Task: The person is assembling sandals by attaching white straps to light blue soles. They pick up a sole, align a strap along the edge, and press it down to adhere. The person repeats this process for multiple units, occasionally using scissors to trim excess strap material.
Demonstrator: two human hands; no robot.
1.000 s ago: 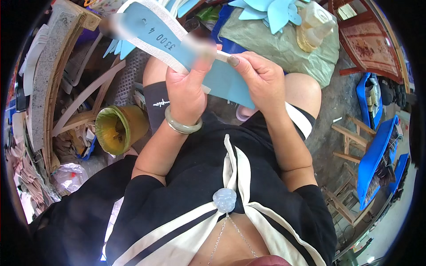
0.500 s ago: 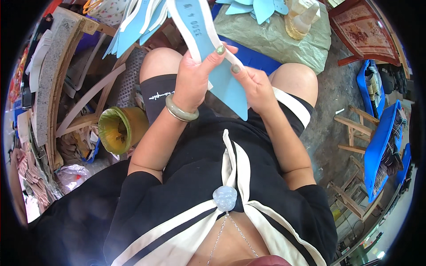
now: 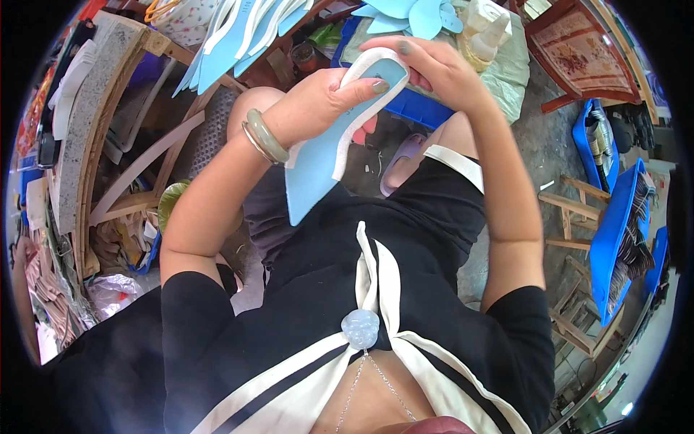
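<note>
- Hands raised over the lap; left hand (image 3: 318, 108) wrapped round a light-blue insole (image 3: 325, 155) with white edging, thumb across its top
- right hand (image 3: 434, 69) pinching the insole's rounded end, fingers curled
- more blue insoles (image 3: 231, 36) stacked beyond; blue crate (image 3: 614, 231) at the right

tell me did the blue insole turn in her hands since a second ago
Yes: the blue insole has flipped, its pointed end now toward the lap, away from the blue crate.
</note>
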